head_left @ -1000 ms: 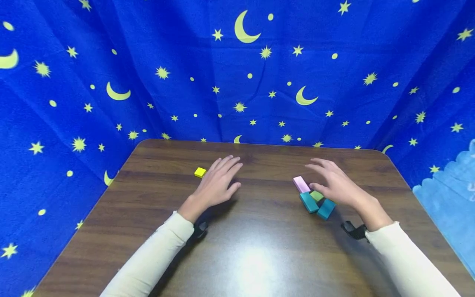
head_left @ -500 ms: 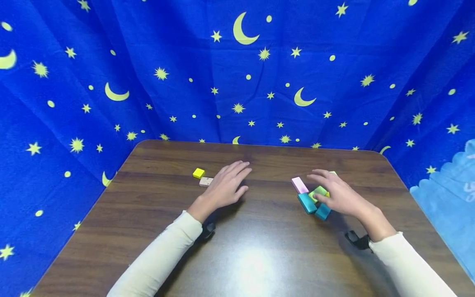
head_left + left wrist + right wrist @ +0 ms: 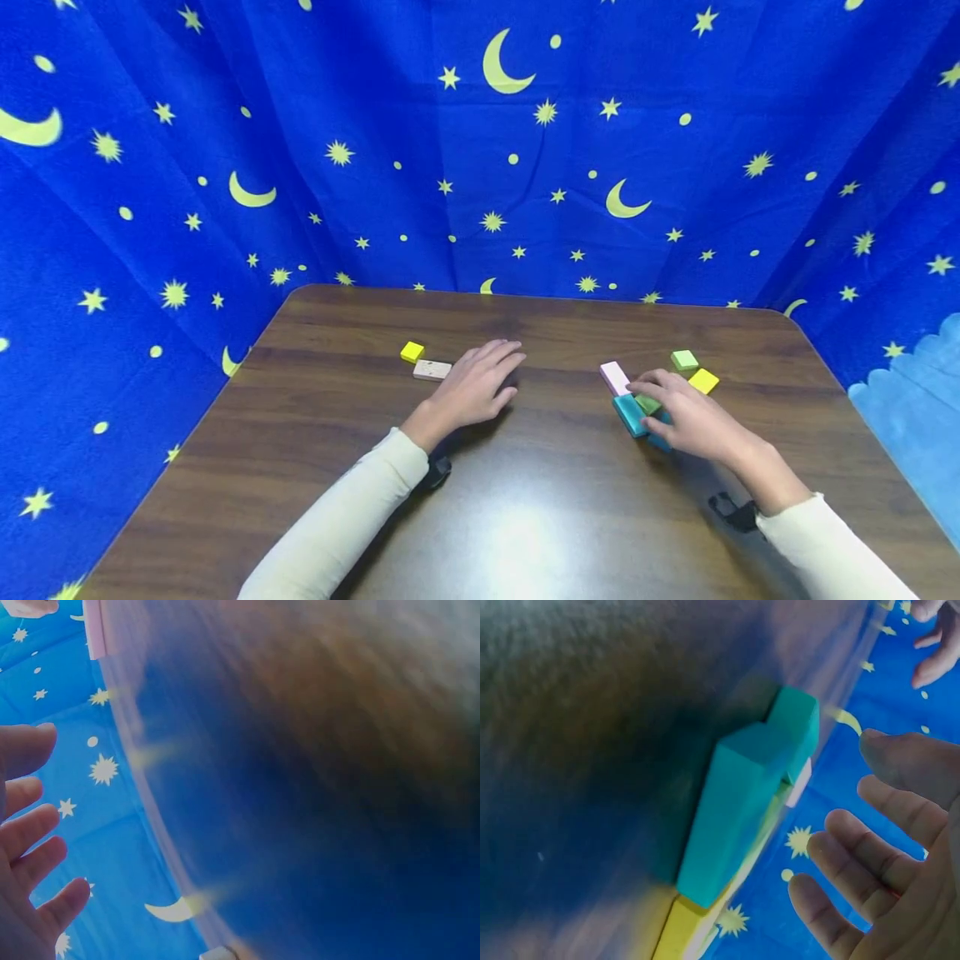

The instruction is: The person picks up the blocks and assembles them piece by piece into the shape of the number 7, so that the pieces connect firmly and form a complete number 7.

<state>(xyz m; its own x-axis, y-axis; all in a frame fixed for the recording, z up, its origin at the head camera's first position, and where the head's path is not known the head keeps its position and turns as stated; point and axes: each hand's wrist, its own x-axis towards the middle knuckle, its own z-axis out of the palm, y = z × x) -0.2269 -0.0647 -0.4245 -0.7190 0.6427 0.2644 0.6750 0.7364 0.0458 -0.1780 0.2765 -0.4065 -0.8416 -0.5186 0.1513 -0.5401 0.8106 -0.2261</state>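
Note:
Above the table, my left hand (image 3: 471,385) has its fingers extended and holds nothing. Just left of it lie a pale speckled block (image 3: 431,371) and a small yellow block (image 3: 412,352). My right hand (image 3: 686,412) hovers over a loose cluster, fingers slightly bent, with a gap to the blocks in the right wrist view. Around it are a pink block (image 3: 614,378), a teal block (image 3: 629,415), a green block (image 3: 648,404) and a second teal block (image 3: 731,814), partly hidden in the head view. Behind the hand lie a yellow block (image 3: 704,382) and a light green block (image 3: 684,360).
The brown wooden table (image 3: 360,483) has a bright glare spot near its front. A blue curtain (image 3: 375,100) with moons and stars stands behind the table and along its sides. Light blue cloth (image 3: 911,442) hangs at the right.
Both hands have drawn nearer to the person, the left also rightward. The speckled block has come out from behind the left hand, the rear yellow and light green blocks from behind the right.

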